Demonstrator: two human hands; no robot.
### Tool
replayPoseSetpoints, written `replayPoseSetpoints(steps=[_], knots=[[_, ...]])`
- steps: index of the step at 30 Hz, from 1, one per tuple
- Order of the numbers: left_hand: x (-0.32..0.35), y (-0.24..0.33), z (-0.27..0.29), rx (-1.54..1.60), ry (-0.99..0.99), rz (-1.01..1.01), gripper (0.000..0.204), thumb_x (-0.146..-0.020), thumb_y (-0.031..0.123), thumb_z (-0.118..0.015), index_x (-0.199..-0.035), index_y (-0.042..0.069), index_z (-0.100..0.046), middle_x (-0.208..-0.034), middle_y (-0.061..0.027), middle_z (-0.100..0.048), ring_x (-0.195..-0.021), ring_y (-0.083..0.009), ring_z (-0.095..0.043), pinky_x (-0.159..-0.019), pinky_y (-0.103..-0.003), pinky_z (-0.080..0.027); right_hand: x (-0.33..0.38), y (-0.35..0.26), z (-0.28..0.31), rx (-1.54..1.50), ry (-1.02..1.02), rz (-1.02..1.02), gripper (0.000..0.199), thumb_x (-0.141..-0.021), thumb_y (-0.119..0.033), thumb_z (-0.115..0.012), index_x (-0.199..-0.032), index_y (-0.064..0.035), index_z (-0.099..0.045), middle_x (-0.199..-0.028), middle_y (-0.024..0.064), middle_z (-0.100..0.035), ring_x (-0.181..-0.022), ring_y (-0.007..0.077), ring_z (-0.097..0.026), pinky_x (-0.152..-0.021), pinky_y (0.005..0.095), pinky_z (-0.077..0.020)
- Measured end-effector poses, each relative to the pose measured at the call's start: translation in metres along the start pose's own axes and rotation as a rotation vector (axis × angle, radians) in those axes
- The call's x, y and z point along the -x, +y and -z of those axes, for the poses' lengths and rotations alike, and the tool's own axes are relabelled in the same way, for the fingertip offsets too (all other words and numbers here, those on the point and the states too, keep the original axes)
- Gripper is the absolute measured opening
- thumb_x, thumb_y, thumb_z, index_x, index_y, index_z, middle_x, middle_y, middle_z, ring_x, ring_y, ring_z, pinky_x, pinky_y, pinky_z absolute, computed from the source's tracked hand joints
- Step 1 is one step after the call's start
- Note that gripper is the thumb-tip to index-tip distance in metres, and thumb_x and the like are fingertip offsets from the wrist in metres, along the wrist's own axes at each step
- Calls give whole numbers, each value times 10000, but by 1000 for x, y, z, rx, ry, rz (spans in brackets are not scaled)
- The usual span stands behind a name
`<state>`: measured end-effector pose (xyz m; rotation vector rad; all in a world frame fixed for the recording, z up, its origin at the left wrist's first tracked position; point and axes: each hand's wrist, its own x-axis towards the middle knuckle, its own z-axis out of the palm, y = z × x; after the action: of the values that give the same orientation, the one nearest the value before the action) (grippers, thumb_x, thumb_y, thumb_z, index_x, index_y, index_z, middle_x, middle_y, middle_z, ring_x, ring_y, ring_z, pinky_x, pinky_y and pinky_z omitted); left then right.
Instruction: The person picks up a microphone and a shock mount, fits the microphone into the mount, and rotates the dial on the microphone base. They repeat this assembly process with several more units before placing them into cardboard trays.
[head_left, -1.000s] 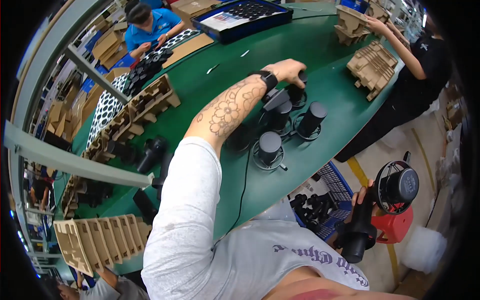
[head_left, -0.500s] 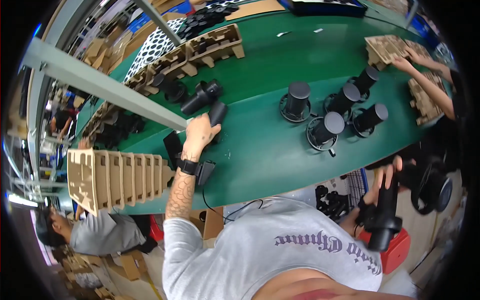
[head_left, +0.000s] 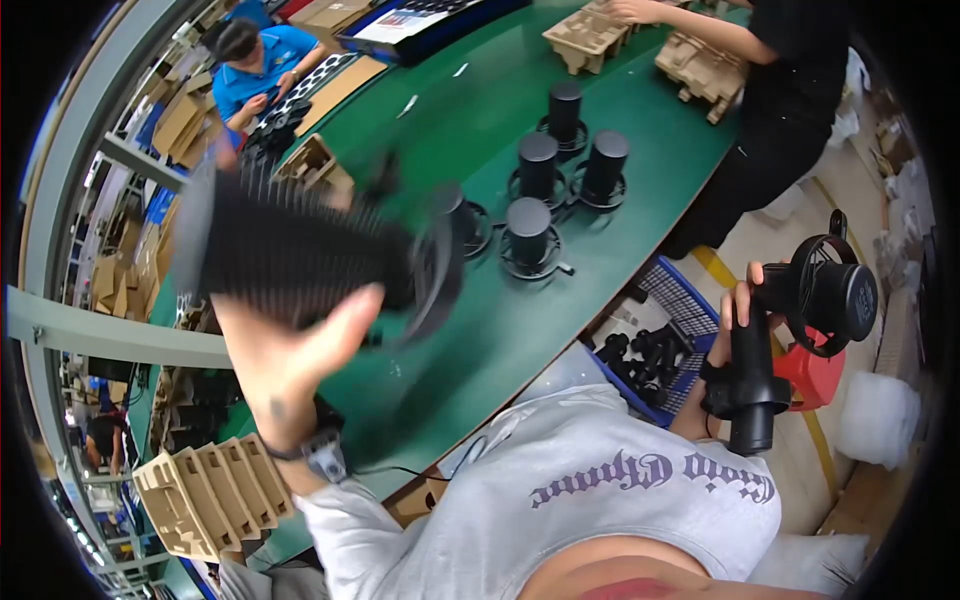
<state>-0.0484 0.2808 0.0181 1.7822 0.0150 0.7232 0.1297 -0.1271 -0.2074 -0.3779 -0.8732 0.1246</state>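
Note:
My left hand [head_left: 290, 365] is raised close to the camera, its thumb and fingers around a black microphone [head_left: 295, 245] with a ribbed body and a ring mount. Motion blurs that microphone, and most of the fingers are hidden behind it. Low at the right, my right hand [head_left: 738, 310] grips a black microphone [head_left: 752, 360] with a flange-like ring near its lower end. A second black microphone [head_left: 855, 300] in a looped mount juts out beside those fingers, seemingly in the same grip. Several similar black microphones [head_left: 538, 160] stand upright in ring mounts on the green table [head_left: 450, 360].
A blue basket [head_left: 685, 290] of small black parts sits beside the table edge. Stacked cardboard trays [head_left: 210, 495] are at lower left, under a grey metal beam [head_left: 120, 330]. A co-worker in black handles moulded trays [head_left: 590, 35] at the far side; another person wears blue.
My left hand has lifted from the table, bringing a microphone up near the camera. The view has swung rightward. My right hand still holds its microphones low at the right.

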Motion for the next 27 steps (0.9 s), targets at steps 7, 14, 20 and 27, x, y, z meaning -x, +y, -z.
replayPoseSetpoints(steps=[7,14,20,27], knots=[[-138,3,-182,-47,-416,-281,906,-656,89,-755,-1368,97,-194,-1075,-196,-539,-928,-267,-610,-781,-364,-530,20,-15,-6,44,-60,67,506,-943,-235,-560,-1384,-56,-388,-1120,186,-465,-579,184,-526,-442,296,-457],[-165,-132,-337,-445,-332,-220,827,-538,162,-842,-1194,100,-341,-991,-239,-616,-908,-432,-627,-788,-471,-516,99,-46,10,-16,215,101,429,-961,-241,-494,-1239,80,-433,-1169,194,-425,-626,213,-499,-482,325,-462],[-142,-193,-367,-570,-228,-26,763,-541,154,-863,-1136,106,-387,-1016,-232,-575,-901,-435,-620,-773,-488,-518,114,-69,15,-25,221,70,439,-962,-243,-508,-1242,88,-440,-1202,211,-421,-649,221,-508,-513,332,-470],[-138,-193,-363,-734,-260,-6,416,-733,80,-669,-1121,108,-523,-1115,-220,-551,-941,-371,-646,-782,-431,-540,97,-60,29,-103,79,-61,349,-956,-201,-535,-1200,41,-477,-1154,203,-430,-621,235,-493,-488,343,-450]])
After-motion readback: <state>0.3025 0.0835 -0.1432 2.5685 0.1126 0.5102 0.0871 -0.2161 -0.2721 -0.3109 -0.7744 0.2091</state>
